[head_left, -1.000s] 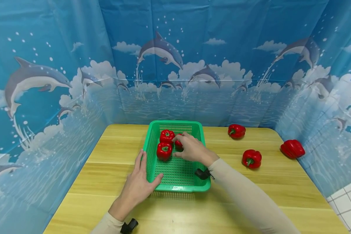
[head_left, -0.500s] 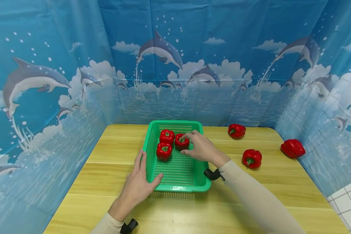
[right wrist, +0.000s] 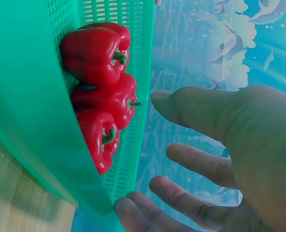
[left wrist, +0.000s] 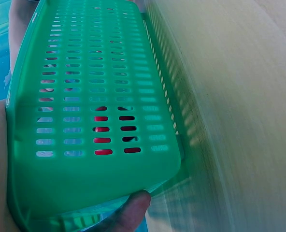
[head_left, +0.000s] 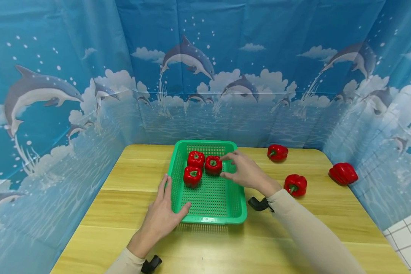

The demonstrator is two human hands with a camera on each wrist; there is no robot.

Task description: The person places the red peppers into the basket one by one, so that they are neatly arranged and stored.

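Observation:
Three red bell peppers sit together inside a green plastic basket (head_left: 214, 220): a back-left bell pepper (head_left: 196, 159), a front-left bell pepper (head_left: 192, 177) and a right-hand bell pepper (head_left: 214, 166). Just right of the last one, my right hand (head_left: 248, 171) hovers by the basket's right rim, fingers spread and holding nothing. In the right wrist view, its thumb (right wrist: 191, 106) and fingers stand apart from the peppers. My left hand (head_left: 162, 215) rests on the basket's near-left corner, fingers extended along the left rim, thumb over the front rim. Red shows through slots of the basket wall (left wrist: 94, 179) in the left wrist view.
On the wooden table (head_left: 116, 213), right of the basket, lie a back bell pepper (head_left: 277, 153), a nearer bell pepper (head_left: 295, 185) and a far-right bell pepper (head_left: 343, 174). A blue dolphin-print curtain (head_left: 205, 114) encloses the table's back and sides.
My right hand has come off the right-hand bell pepper and drawn back to the right, uncovering it. The left hand and the basket have stayed in place.

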